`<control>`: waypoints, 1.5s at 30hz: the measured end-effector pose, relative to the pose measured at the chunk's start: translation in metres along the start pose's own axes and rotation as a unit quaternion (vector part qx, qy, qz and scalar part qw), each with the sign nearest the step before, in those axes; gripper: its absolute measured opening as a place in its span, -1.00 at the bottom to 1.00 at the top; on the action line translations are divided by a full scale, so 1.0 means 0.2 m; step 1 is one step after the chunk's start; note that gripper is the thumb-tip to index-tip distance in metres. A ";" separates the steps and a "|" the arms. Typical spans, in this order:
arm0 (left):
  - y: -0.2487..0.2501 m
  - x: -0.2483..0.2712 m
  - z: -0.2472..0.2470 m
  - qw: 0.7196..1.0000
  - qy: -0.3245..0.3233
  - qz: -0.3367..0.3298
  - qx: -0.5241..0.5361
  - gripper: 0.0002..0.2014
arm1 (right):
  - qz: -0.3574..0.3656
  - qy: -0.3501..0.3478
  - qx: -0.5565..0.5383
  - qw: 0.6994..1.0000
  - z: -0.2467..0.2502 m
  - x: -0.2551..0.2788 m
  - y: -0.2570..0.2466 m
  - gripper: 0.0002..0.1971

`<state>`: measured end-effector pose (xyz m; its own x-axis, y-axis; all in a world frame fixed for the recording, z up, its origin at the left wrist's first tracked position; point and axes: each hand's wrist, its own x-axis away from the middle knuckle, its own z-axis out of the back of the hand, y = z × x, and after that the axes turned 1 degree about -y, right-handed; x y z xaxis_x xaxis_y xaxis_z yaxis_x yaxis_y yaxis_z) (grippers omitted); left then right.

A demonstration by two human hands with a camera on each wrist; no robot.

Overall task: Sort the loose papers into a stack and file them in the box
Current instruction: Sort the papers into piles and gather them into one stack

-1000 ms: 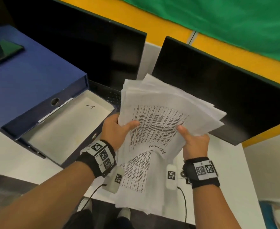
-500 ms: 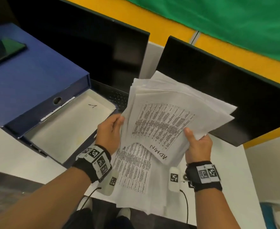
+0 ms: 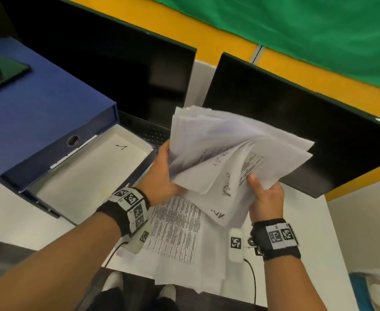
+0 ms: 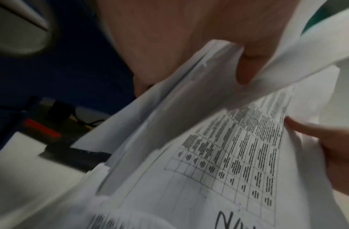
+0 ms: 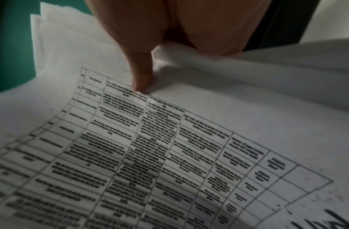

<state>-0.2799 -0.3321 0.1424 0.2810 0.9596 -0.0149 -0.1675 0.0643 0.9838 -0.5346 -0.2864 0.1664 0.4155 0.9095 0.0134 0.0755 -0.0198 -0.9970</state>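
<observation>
Both hands hold a thick, uneven bundle of white papers [image 3: 231,149] above the desk, in front of the monitors. My left hand [image 3: 162,173] grips the bundle's left edge, its thumb between sheets [image 4: 246,69]. My right hand [image 3: 265,196] pinches the near right corner, thumb on a printed table sheet [image 5: 142,83]. The bundle bends into a fold, and handwritten letters show on one sheet [image 3: 226,189]. More printed papers [image 3: 175,232] lie flat on the desk beneath. The blue file box [image 3: 56,131] stands open at the left, its pale inside [image 3: 90,176] showing.
Two dark monitors [image 3: 296,122] stand behind the papers, and a black keyboard [image 3: 148,133] lies between box and bundle. A dark phone [image 3: 0,72] rests on the box lid. The white desk's [image 3: 314,254] near edge runs below my wrists; shoes [image 3: 112,281] show beneath it.
The flat fanned bundle has tilted and curled into a fold, its left side lifted. My left hand moved from the top sheet to the left edge; the view drifted left.
</observation>
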 end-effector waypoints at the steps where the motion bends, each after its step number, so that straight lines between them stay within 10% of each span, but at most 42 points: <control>1: 0.05 0.00 0.01 0.999 0.017 -0.024 0.036 0.00 | 0.017 -0.001 -0.007 1.000 0.00 0.00 -0.04 -0.69; 6: 0.06 0.03 0.01 0.996 0.052 0.004 0.078 -0.59 | 0.044 0.005 0.045 0.998 -0.02 0.02 -0.03 -0.69; 13: 0.01 0.11 -0.01 0.965 -0.146 0.065 -0.206 0.08 | 0.011 0.053 0.102 0.993 -0.06 -0.01 0.02 -0.76; 18: 0.05 0.11 -0.05 0.962 -0.142 0.020 -0.231 0.45 | 0.067 0.037 0.102 0.992 -0.11 -0.02 -0.12 -0.75; 22: 0.07 0.07 -0.05 0.994 0.106 -0.028 -0.025 -0.28 | 0.094 0.044 0.052 0.993 -0.14 0.02 -0.18 -0.74; 26: -0.07 0.08 -0.07 0.992 0.099 0.069 -0.024 -0.62 | -0.030 0.041 0.132 0.990 -0.13 0.02 0.06 -0.55; 30: -0.11 0.08 -0.07 0.971 0.167 0.074 -0.155 -0.82 | -0.200 0.080 0.348 0.912 -0.12 0.08 0.41 -0.17; 37: 0.13 0.06 0.04 0.936 0.268 -0.034 -0.223 -0.84 | -0.297 -0.093 0.615 0.724 -0.35 0.28 0.70 0.36; 41: 0.19 0.05 0.10 0.928 0.283 -0.059 -0.236 -0.84 | -0.331 -0.114 0.545 0.762 -0.36 0.23 0.74 0.21; 45: 0.18 0.07 0.14 0.938 0.283 -0.043 -0.194 -0.81 | -0.300 -0.055 0.476 0.825 -0.31 0.24 0.71 -0.42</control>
<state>-0.2563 -0.3236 0.1829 -0.2193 0.9313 -0.2910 -0.5288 0.1372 0.8376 -0.4488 -0.2718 0.0302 0.4733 0.6700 0.5718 -0.5308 0.7350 -0.4219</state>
